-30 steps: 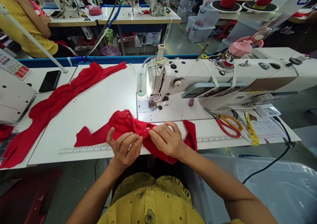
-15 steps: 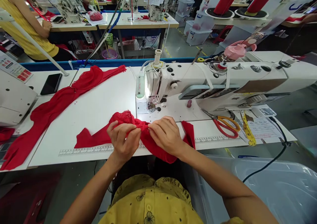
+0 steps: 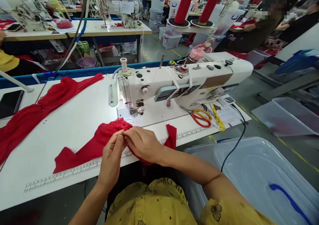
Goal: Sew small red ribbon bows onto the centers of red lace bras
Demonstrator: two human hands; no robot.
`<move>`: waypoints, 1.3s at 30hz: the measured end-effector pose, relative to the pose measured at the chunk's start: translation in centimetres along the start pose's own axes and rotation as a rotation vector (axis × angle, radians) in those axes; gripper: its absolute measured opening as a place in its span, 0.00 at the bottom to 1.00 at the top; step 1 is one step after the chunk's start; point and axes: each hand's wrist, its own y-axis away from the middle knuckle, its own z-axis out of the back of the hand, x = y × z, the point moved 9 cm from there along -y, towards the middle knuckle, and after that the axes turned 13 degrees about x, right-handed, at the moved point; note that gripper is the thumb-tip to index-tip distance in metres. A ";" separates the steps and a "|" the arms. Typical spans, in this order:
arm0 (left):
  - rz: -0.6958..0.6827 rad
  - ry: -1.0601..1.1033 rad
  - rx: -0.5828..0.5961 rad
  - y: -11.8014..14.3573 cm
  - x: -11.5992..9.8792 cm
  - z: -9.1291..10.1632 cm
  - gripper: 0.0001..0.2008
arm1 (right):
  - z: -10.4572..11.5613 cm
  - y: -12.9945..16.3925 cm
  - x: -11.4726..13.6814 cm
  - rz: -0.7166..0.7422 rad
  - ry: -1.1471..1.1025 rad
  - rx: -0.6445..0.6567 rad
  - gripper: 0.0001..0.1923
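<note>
A small red lace garment piece (image 3: 99, 142) lies at the near edge of a white sewing table (image 3: 74, 118), over its printed ruler strip, just in front of a white industrial sewing machine (image 3: 174, 82). The left hand (image 3: 112, 160) and right hand (image 3: 142, 143) meet at its middle, fingers closed, pinching the fabric between them. Scissors with orange and red handles (image 3: 200, 116) rest under the machine arm beside a yellow tape measure (image 3: 218, 118). A long heap of red fabric (image 3: 37, 109) stretches across the table's left. A clear plastic bin (image 3: 251, 175) stands at the person's right.
</note>
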 end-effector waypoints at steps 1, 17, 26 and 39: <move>0.014 0.077 -0.034 -0.3 0.3 0.3 0.15 | -0.2 0.0 0.5 0.032 -0.031 0.030 0.08; -0.130 -0.191 -0.306 -0.7 -3.0 5.2 0.11 | -1.6 3.2 -6.8 -0.222 -0.354 0.120 0.16; -0.029 -0.356 -0.117 -3.1 -2.0 3.8 0.20 | -4.5 -1.8 -2.6 -0.148 -0.257 0.144 0.15; -0.035 -0.085 -0.341 -1.0 0.4 6.6 0.23 | -2.4 1.2 2.6 0.181 0.023 0.029 0.13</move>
